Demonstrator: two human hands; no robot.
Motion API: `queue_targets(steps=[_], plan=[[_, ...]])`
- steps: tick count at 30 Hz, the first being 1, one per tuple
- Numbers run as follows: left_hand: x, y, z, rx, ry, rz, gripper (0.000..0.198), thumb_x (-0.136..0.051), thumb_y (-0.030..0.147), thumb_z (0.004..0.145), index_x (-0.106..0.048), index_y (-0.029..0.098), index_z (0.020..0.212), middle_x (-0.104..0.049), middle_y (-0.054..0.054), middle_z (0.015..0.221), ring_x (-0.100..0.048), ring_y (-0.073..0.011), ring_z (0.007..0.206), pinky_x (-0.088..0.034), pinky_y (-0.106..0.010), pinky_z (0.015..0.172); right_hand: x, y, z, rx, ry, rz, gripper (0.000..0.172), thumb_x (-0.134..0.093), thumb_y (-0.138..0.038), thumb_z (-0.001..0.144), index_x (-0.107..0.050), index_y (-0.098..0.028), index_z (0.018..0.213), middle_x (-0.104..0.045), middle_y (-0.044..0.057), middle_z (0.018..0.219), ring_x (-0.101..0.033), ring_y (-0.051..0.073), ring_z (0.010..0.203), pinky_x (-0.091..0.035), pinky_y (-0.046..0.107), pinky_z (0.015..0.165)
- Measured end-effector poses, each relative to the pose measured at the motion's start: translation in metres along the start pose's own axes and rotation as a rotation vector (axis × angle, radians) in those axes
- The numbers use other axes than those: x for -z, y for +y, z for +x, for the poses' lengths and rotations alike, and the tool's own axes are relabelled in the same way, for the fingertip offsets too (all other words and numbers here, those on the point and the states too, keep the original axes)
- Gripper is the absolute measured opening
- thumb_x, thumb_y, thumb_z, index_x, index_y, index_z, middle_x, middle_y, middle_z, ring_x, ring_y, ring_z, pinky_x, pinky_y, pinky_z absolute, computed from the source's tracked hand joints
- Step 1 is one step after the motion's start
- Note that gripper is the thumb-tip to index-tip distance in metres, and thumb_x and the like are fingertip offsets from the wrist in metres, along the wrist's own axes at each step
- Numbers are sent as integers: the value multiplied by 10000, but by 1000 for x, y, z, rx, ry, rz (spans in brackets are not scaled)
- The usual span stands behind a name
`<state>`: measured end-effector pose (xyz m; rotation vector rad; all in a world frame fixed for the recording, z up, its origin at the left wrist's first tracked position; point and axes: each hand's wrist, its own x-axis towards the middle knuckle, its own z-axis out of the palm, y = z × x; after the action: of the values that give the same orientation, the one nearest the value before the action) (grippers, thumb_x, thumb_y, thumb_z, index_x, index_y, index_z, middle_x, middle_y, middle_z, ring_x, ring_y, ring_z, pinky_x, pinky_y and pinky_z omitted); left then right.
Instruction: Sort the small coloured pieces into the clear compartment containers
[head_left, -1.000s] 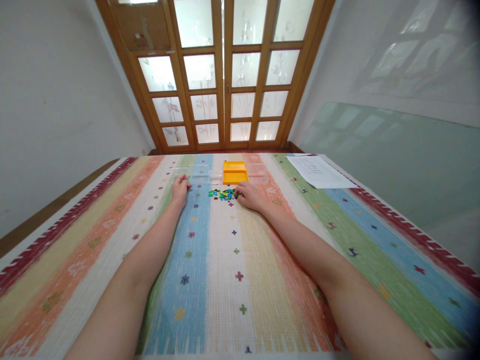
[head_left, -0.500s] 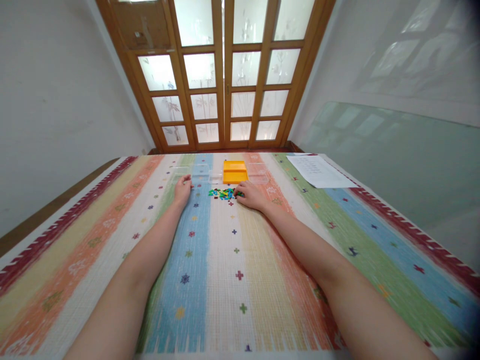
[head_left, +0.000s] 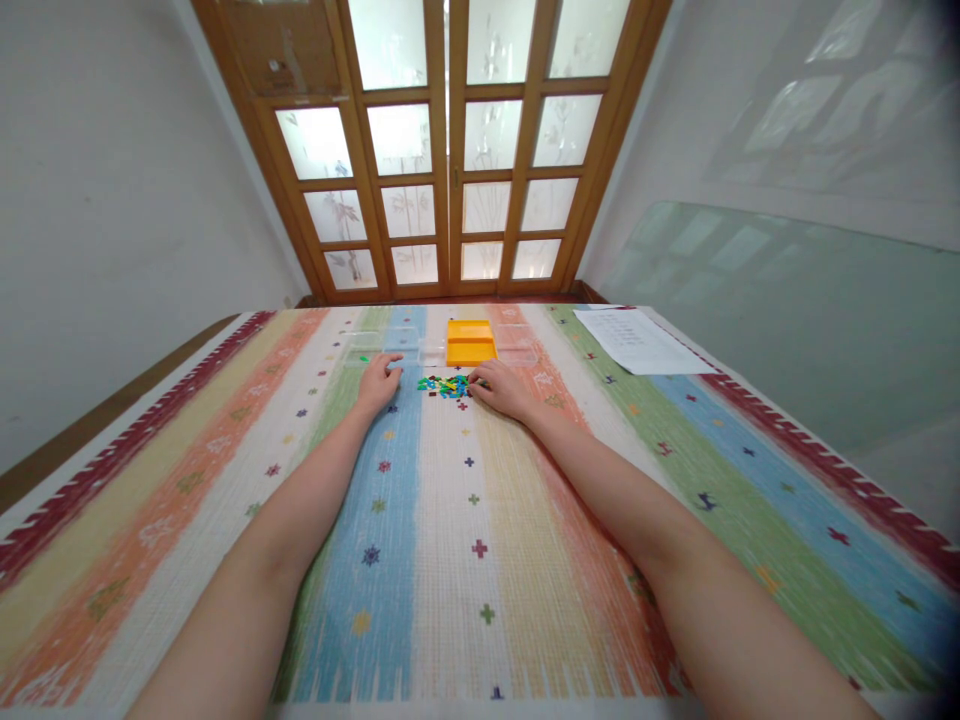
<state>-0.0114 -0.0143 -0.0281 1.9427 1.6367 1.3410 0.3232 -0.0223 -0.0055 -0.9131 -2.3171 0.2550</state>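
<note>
A small pile of blue, green, yellow and dark red pieces (head_left: 448, 386) lies on the striped cloth. My right hand (head_left: 498, 387) rests at the pile's right edge, fingers bent over it; whether they pinch a piece is too small to tell. My left hand (head_left: 381, 381) is left of the pile, near the front of a clear plastic tray (head_left: 361, 347), its thumb and fingers apart and nothing visible between them. One green piece (head_left: 364, 358) lies in that tray. Behind the pile stands an open yellow box (head_left: 472, 343).
Another clear tray (head_left: 517, 343) is right of the yellow box. A printed white sheet (head_left: 641, 341) lies at the back right of the table. The striped tablecloth (head_left: 450, 560) reaches toward me. Wooden doors with glass panes stand beyond the table.
My left hand has moved a little to the right, and a green piece now shows in the left clear tray. My right hand has hardly moved.
</note>
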Motion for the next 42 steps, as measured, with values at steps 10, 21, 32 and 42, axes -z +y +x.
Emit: queue_targets(steps=[10,21,32,42], plan=[[2,7,-2,18,-26,34,315,-584,221,898,-733,226,1176,-691,-91,1216,-655,-184,818,-573,-414,930,-5,3,3,-63,166,95,105,-582,-182,942,-681,-209,921,-705,53,914,-609,209,845,-455,319,773],[2,6,-2,46,-63,100,337,-571,239,920,-715,237,1226,-686,-74,1271,-675,-180,865,-566,-368,924,-5,3,4,-63,192,133,80,-623,-183,948,-694,-213,926,-711,56,933,-611,214,858,-465,322,772],[-1,-1,-1,6,-56,94,340,-560,269,931,-717,232,1231,-681,-76,1267,-660,-172,813,-555,-381,921,3,22,1,-242,269,62,182,-563,-113,892,-721,-190,938,-735,63,950,-634,215,882,-475,327,820],[0,2,-2,-3,-69,89,332,-564,276,936,-718,224,1226,-683,-84,1270,-654,-174,804,-551,-386,924,3,13,0,-232,23,-113,222,-565,-76,888,-759,-180,919,-728,87,989,-615,225,959,-444,317,850]])
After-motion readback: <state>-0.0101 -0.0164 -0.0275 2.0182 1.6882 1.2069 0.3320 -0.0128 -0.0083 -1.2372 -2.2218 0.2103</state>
